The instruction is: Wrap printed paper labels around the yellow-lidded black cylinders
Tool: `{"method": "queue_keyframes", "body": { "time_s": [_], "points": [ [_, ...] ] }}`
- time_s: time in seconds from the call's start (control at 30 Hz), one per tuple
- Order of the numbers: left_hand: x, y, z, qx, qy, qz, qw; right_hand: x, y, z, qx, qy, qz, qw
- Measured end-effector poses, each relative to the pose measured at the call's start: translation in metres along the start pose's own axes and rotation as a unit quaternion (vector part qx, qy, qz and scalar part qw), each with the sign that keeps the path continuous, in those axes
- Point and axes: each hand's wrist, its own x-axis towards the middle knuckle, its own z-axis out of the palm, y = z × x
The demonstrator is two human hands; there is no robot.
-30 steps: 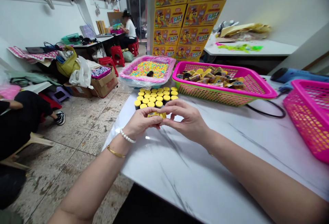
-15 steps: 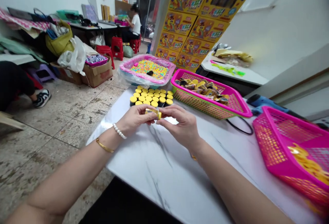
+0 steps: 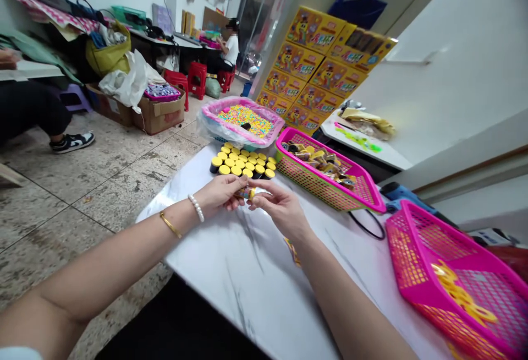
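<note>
Jointly pinches a small yellow-labelled pot (image 3: pixel 247 192) by both ends, left hand (image 3: pixel 220 192) and right hand (image 3: pixel 277 210) closed on it with fingertips only — probably to leave its side free. Holds it just above the marble tabletop (image 3: pixel 247 277), near the tight block of yellow-lidded pots (image 3: pixel 242 163) beside the pink basket (image 3: pixel 317 184) — rows packed close, seemingly for order.

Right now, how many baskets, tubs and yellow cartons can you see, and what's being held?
Pink mesh baskets: 2
Pink-lined tub of beads: 1
Yellow cartons: 8
Small yellow item, pinched between left hand and right hand: 1
Total: 12
</note>
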Motion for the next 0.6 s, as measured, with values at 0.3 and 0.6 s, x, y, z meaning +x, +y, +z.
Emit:
{"method": "queue_keyframes", "body": {
  "time_s": [0.3,0.6],
  "points": [
    [-0.0074,0.0079,0.0044,-0.041,-0.085,-0.036,0.995,-0.0039,0.0065,-0.0018,0.116,0.024,-0.015,0.993],
    [-0.0075,0.0114,0.0081,-0.013,-0.028,-0.120,0.992,-0.0026,0.0085,-0.0012,0.068,-0.004,-0.077,0.995]
  ]
}}
